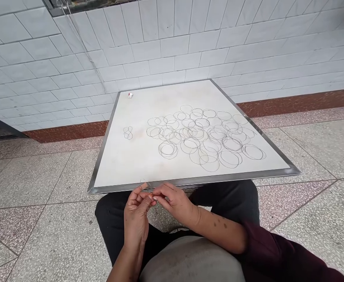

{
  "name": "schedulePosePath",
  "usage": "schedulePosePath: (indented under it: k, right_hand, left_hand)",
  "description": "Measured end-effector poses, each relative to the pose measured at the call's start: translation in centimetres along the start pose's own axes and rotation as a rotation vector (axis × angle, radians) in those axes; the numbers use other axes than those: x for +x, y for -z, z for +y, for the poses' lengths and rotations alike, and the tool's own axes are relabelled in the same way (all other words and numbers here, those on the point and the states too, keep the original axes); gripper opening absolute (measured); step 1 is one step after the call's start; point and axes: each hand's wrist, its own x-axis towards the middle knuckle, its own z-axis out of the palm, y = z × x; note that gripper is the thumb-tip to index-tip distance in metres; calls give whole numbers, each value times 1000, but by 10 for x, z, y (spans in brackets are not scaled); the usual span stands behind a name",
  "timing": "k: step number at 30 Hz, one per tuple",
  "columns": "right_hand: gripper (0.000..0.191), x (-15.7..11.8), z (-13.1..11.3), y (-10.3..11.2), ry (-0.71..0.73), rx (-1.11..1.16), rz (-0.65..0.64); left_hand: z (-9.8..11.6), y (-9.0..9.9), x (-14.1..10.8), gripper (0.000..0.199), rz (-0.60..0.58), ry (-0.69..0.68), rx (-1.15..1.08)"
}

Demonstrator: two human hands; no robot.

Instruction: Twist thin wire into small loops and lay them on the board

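Both hands meet just in front of the table's near edge, above my lap. My left hand (pixel 137 209) pinches a thin wire whose fine ends stick up over the table edge; a tan band wraps one of its fingertips. Touching its fingertips, my right hand (pixel 172 201) is closed in a pinch at the same spot, and what lies between those fingers is too small to make out. Many thin wire rings (pixel 201 135) lie overlapping on the white table (pixel 122 164). A small group of looped wires (pixel 127 132) rests apart on the left side.
A small white and red object (pixel 130 95) sits near the table's far left corner. Metal trim (pixel 101 156) frames the tabletop. Behind it stands a white tiled wall (pixel 166 47) with a hanging cord (pixel 86 51). Speckled floor (pixel 69 219) surrounds the table.
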Motion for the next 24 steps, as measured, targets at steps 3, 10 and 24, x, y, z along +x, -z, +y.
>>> schedulePosePath:
  k: [3, 10, 24]
  right_hand:
    - [12, -1, -1, -1, -8, 17, 0]
    - [11, 0, -2, -3, -46, 111, 48]
    - [18, -4, 3, 2, 40, 88, 1]
  left_hand:
    - [-1, 0, 0, 44, -3, -35, 18]
    - [-6, 2, -2, 39, 0, -115, 86]
    - [-2, 3, -4, 42, 0, -136, 107]
